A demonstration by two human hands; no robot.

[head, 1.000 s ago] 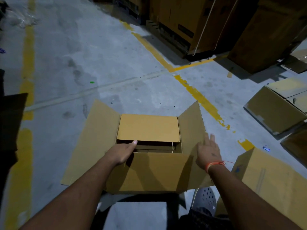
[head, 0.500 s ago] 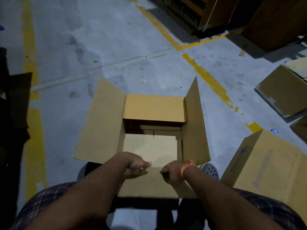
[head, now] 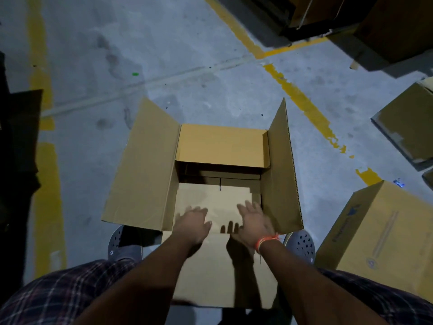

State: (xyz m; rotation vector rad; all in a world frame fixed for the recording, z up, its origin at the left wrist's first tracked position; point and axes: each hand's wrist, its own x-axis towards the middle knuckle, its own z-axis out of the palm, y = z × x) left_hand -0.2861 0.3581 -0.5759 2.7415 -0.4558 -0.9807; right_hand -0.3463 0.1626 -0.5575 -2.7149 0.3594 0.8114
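Two hands now flat: your left hand [head: 193,222] and right hand [head: 255,222] have uncurled, fingers spread, pressing the near flap [head: 210,198] inward; side flaps [head: 140,174] remain unfolded.

We have the open carton [head: 203,171] on the floor [head: 164,55] right before us. Its left flap [head: 140,170] lies spread outward, its right flap [head: 282,174] stands upright, and its far flap [head: 221,145] folds in over the opening. Our left grip [head: 193,222] and right grip [head: 254,222] lie side by side, apart, on the near flap [head: 215,202]. A second box [head: 379,238] stands just right of the carton, and stacked cartons [head: 398,24] lie well behind.
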